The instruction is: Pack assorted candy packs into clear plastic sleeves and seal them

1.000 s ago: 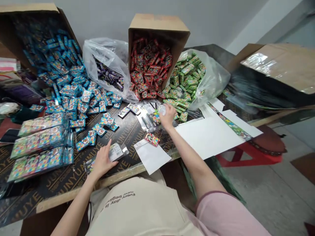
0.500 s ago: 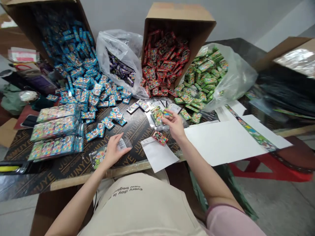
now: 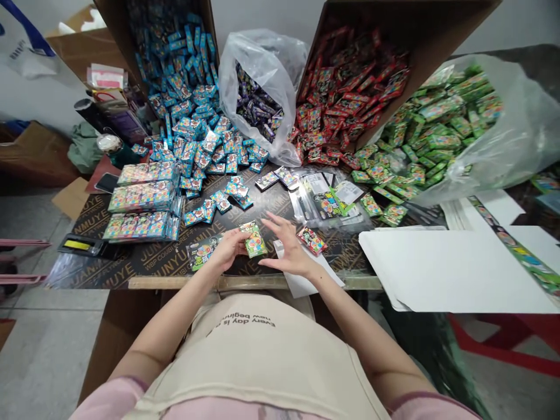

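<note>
Head cam: the green packet (image 3: 255, 244) sits right between both hands at the near edge of the table (image 3: 131, 265), long axis running away from the person, tilted a bit right. Left hand (image 3: 227, 249) has its fingers pinched on the packet's left side; right hand (image 3: 286, 251) is spread open just right of it, holding nothing, equally close

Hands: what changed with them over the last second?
The right hand drew back from the far packets to the near edge, bringing a green packet now held by the left hand, which left the clear pouch. The red packet on the white sheet stayed.
</note>
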A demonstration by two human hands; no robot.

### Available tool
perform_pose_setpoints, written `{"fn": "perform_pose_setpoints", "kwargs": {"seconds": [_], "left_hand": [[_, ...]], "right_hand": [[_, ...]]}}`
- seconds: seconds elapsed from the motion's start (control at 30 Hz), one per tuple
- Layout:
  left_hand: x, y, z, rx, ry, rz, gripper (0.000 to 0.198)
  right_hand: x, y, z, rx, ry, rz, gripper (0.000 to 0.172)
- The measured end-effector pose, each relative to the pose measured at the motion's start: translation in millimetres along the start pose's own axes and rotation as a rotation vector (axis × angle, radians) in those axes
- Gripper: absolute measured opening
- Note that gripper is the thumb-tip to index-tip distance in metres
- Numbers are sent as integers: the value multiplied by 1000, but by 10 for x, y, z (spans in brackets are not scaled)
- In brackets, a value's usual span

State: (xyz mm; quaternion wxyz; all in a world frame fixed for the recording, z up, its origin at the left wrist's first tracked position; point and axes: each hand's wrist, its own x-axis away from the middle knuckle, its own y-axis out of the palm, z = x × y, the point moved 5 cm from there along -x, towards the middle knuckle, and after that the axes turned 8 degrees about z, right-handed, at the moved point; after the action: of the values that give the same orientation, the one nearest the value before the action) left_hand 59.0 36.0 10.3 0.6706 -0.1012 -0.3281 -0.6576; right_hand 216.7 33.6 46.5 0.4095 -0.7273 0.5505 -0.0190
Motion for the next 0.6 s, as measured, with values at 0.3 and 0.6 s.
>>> {"fn": "perform_pose_setpoints", "kwargs": {"seconds": [0.3, 0.6], "left_hand": [[37, 46, -117, -109, -36, -192, 30], [-71, -210, 33, -589, 391, -60, 50]], "right_hand": [[0, 146, -29, -113, -35, -19, 89], [54, 78, 228, -146, 89, 92, 88]]}}
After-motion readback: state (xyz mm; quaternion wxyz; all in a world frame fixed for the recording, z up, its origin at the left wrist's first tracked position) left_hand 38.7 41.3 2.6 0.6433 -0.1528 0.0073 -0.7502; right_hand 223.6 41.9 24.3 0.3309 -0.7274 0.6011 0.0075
